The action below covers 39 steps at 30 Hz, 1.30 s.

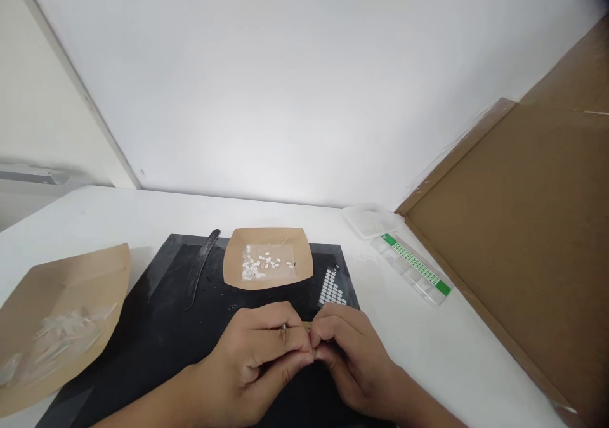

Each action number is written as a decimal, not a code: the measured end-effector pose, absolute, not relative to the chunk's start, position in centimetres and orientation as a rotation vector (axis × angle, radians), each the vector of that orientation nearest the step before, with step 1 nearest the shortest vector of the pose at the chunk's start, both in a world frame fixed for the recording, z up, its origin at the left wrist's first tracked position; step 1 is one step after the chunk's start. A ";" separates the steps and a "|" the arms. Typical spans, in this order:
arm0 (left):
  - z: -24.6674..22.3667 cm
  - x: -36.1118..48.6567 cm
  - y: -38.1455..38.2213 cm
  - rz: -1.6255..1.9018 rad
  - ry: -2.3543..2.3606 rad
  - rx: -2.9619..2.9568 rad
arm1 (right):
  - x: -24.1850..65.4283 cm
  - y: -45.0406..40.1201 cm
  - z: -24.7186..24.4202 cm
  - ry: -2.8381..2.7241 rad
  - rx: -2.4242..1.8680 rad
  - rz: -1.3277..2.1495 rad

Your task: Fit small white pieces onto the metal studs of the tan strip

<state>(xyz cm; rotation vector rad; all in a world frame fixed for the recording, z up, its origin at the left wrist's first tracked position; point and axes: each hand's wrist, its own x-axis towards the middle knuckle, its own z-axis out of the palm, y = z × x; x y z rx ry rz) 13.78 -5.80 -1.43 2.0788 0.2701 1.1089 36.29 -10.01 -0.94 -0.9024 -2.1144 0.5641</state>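
Note:
My left hand (266, 355) and my right hand (354, 358) meet low in the middle, over a black mat (162, 326). Both are closed, with thumbs and forefingers pinched together and fingertips touching. Whatever they grip is small and almost wholly hidden; a tiny shiny bit shows between the left fingers. Just beyond the hands stands a shallow brown paper tray (266, 234), holding a clear bag (285, 253) and small white oval pieces (259, 263). A sheet of white oval stickers (332, 288) lies on the mat beyond my right hand.
A curved black strip like a nail file (200, 272) lies on the mat. Far left, a larger brown tray (95, 282) holds clear plastic packets (66, 339). At right are a clear packet with a green strip (416, 266), a translucent container (371, 220) and a cardboard box (514, 244).

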 end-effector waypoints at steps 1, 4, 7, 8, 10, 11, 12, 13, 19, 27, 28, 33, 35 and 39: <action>-1.4 13.8 -5.8 1.105 0.273 2.070 | 36.3 -10.0 -1.1 -2.102 -0.890 0.563; -1.7 14.0 -5.6 1.118 0.314 2.075 | 36.5 -9.9 -1.6 -2.058 -0.880 0.564; -2.4 14.0 -5.4 1.204 0.362 2.136 | 36.6 -9.7 -2.1 -2.002 -0.931 0.600; -2.6 13.9 -5.3 1.243 0.362 2.184 | 36.6 -9.7 -2.2 -1.984 -0.945 0.628; -3.0 13.6 -5.1 1.323 0.346 2.326 | 36.7 -9.7 -2.1 -1.949 -0.951 0.698; -3.1 13.4 -5.0 1.358 0.345 2.403 | 36.7 -9.8 -2.0 -1.933 -0.945 0.733; -3.2 13.2 -5.0 1.378 0.350 2.469 | 36.7 -9.8 -1.9 -1.916 -0.938 0.767; -3.2 13.0 -5.0 1.387 0.361 2.516 | 36.7 -9.8 -1.7 -1.900 -0.928 0.793; -2.7 12.4 -5.1 1.259 0.248 2.585 | 36.6 -9.7 -1.4 -1.814 -0.864 0.889; -1.5 12.3 -5.0 1.275 0.149 2.779 | 36.1 -10.0 -2.1 -1.792 -0.875 0.774; -1.5 12.2 -5.1 1.265 0.146 2.792 | 36.1 -10.0 -2.2 -1.798 -0.863 0.732; -1.5 12.3 -5.4 1.277 0.175 2.754 | 36.0 -10.1 -2.5 -1.773 -0.817 0.634; -1.4 12.6 -5.6 1.306 0.224 2.699 | 36.0 -10.1 -2.7 -1.771 -0.778 0.591; -1.5 13.0 -5.9 1.359 0.271 2.611 | 36.0 -10.3 -3.0 -1.788 -0.805 0.528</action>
